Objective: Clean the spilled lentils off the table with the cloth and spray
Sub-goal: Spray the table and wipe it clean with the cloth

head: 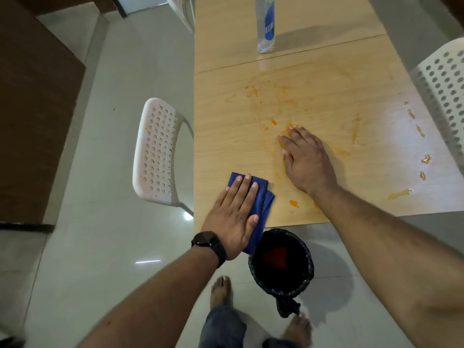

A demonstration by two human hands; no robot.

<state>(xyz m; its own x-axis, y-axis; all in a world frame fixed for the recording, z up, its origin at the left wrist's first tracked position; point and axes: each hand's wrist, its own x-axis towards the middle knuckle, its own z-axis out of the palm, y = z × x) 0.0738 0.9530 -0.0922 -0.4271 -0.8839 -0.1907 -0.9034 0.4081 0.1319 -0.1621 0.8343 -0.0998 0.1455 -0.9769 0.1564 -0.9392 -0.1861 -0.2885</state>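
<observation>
Nearest the head camera, the left hand (234, 217) presses flat, fingers straight, on the folded dark-blue cloth (258, 204) at the near edge of the pale wooden table (226, 136), above the black-lined round bin (281, 264); the right hand (306, 159) lies spread on the orange lentil smears (273, 121). Wiping well probably means steady pressure, drawing residue toward that edge and bin; the clear spray bottle with blue label (265, 23) stands well apart at the far end.

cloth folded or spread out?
Folded. The blue cloth shows layered edges beside the left hand, which presses it flat at the table edge.
</observation>
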